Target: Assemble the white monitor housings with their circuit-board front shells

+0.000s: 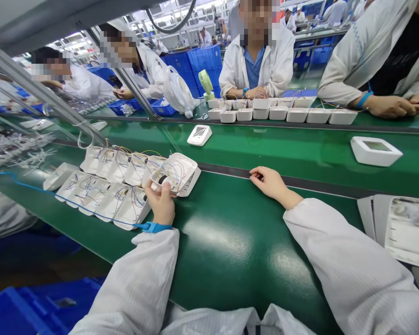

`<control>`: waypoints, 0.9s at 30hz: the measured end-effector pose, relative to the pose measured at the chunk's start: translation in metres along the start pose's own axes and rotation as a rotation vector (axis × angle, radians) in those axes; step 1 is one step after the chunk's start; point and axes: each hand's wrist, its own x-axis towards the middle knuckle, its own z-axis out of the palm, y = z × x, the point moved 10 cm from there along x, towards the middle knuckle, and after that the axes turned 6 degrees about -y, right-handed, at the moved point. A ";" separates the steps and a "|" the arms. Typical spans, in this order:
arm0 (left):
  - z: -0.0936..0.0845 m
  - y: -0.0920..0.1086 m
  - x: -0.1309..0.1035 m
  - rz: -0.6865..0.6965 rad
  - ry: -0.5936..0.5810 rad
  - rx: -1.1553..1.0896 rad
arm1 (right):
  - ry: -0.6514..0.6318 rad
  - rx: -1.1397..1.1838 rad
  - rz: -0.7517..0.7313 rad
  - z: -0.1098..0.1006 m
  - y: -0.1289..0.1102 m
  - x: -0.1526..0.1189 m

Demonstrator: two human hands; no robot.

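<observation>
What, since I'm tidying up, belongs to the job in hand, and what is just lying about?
Likely the job: wired white housing in the left hand; rows of open housings.

Apparently just about: white fan; green fan; blue crate.

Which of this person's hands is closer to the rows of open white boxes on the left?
Left. The left hand is at the right end of the rows, holding a box; the right hand is farther right, by the black strip.
</observation>
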 end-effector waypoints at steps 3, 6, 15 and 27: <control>-0.010 0.027 0.006 0.118 0.025 -0.045 | -0.001 0.008 0.000 0.000 0.000 0.000; -0.015 0.072 0.023 0.255 -0.029 -0.024 | 0.003 0.015 -0.001 0.000 0.000 0.000; 0.074 0.138 0.068 0.287 -0.852 0.860 | -0.003 0.046 0.024 -0.003 -0.002 0.000; 0.122 0.053 0.105 0.309 -0.905 0.734 | 0.001 0.091 0.013 -0.004 -0.001 0.000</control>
